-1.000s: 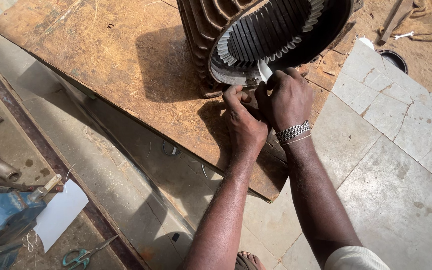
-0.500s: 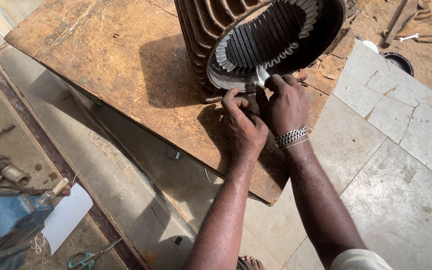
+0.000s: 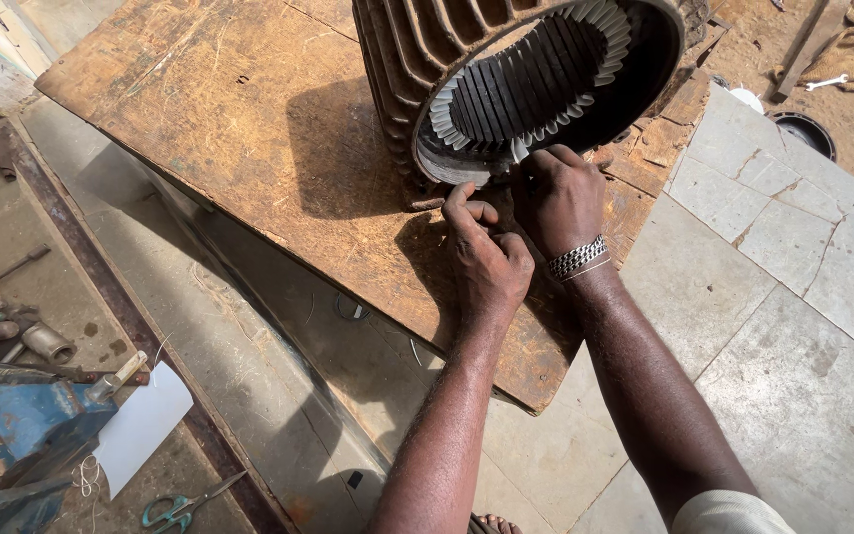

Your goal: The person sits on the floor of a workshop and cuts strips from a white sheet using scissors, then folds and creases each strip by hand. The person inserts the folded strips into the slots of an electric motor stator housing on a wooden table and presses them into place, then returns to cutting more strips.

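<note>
Rusty iron made up the ribbed motor housing point(image 3: 417, 59), which lay on its side on the worn wooden table point(image 3: 249, 119), its open mouth just above and beyond the grip of both hands. Inside it ran a ring of dark slots, each lined with pale grey insulation paper point(image 3: 467, 114) whose ends flared out past the core like short teeth. The left hand point(image 3: 486, 257) sat just under the lower rim, fingers curled together with thumb and forefinger pinched close, though whether anything small was caught between them could not be told. The right hand point(image 3: 557, 198), a metal bracelet point(image 3: 575, 259) on its wrist, pressed against the rim beside it, fingertips closed on the edge of a paper liner at the bottom of the ring. To do this well, the judgement was that the liner should be eased in straight along its slot, the other hand steadying close by so the paper would not buckle or tear on the sharp core edge. Well away from the grip, on the floor, lay green-handled scissors point(image 3: 185, 506), a blue vise point(image 3: 12, 435) and a white sheet point(image 3: 140, 425).
</note>
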Available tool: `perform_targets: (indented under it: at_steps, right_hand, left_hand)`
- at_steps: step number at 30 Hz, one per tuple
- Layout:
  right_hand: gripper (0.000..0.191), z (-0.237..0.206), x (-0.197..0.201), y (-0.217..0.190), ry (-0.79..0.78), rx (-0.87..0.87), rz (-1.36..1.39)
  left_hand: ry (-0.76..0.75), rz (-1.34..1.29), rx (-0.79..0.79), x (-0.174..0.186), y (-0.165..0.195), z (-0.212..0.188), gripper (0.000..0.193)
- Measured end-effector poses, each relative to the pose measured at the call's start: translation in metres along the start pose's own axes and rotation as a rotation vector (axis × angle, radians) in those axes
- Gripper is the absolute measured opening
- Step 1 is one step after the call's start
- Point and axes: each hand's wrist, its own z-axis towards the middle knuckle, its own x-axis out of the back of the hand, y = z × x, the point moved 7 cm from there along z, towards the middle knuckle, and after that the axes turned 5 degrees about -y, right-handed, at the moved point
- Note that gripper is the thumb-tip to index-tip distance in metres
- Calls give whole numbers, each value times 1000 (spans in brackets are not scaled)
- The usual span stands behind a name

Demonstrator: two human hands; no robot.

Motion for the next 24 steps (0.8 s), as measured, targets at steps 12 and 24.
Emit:
perform_targets:
  at_steps: [12,24]
  right_hand:
    - [18,15,-14,11,31,10,17]
    - [83,-37,-13,1,-341,42,-218]
  left_hand:
    - [-9,2,21,0,-3,1,71]
    - [-33,91,-20,-9,-4,2,63]
